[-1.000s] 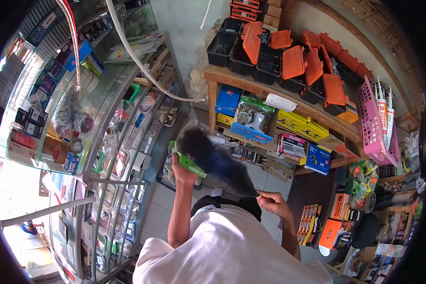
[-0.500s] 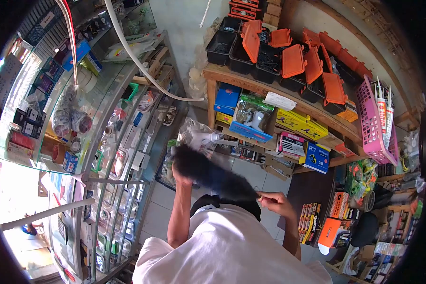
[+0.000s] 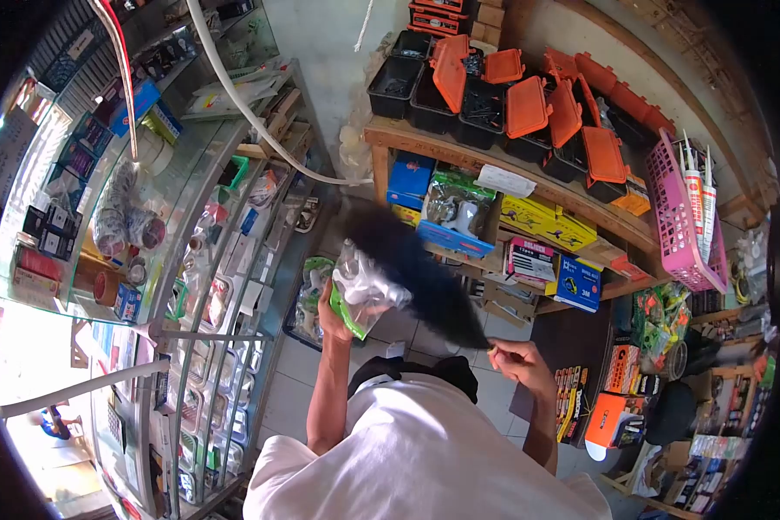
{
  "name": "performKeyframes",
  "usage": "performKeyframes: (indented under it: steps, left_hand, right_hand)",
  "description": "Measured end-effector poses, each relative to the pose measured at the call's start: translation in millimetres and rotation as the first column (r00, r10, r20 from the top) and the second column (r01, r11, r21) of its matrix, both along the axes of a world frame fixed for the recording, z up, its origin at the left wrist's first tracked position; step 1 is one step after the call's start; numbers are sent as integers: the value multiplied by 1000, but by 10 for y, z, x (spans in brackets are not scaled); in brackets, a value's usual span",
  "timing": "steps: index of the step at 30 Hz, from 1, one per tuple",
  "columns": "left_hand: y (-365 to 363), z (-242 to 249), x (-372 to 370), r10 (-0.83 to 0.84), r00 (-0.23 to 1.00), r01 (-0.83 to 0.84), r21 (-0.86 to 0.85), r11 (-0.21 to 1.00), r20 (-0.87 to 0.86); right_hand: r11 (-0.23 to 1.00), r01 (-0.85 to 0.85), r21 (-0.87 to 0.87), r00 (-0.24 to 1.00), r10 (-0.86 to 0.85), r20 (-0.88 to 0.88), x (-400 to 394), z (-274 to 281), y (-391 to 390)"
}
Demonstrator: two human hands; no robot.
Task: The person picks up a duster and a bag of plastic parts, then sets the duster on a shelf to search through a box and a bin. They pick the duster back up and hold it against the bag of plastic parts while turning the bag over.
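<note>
A clear plastic bag with a green edge and white parts inside (image 3: 368, 282) is in my left hand (image 3: 334, 319), whose fingers are wrapped round its lower left side. My right hand (image 3: 516, 360) is closed on the thin end of a dark, fluffy duster (image 3: 420, 277). The duster slants up and left from that hand, its dark head blurred and passing in front of the bag's upper right side. Whether the duster touches the bag cannot be told.
Glass shelves with packaged goods (image 3: 182, 208) stand at the left. A wooden shelf (image 3: 459, 143) carries black bins with orange lids (image 3: 529, 108) and a pink basket (image 3: 676, 217). An orange box (image 3: 611, 420) lies at the right. A pale cable (image 3: 234, 104) hangs at upper left.
The duster has swung up and right, uncovering my left hand and the bag, now held closer in. My right hand has moved slightly right. The view has shifted slightly.
</note>
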State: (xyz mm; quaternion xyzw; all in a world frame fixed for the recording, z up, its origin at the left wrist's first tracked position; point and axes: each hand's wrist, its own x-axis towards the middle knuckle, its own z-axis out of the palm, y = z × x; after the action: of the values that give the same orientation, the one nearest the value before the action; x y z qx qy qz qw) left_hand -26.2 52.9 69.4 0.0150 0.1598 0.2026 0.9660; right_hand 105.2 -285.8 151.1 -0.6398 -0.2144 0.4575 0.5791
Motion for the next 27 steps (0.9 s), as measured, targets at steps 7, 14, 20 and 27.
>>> performKeyframes:
  steps: [7,14,20,27]
  left_hand:
    - [52,-207,-107,-176,963,190,-53,980,206]
    - [-285,-166,-10,-180,978,176,43,983,104]
    - [-440,-1094,-140,-43,898,388,742,547,-439]
    - [-489,-594,-10,-205,960,227,-100,969,189]
  right_hand:
    - [992,-111,63,989,116,-93,157,14,-211]
    - [991,-132,24,985,134,-106,208,-136,-211]
    - [950,-229,211,884,294,-364,255,-344,-428]
    - [984,-91,152,907,145,-395,282,-438,-515]
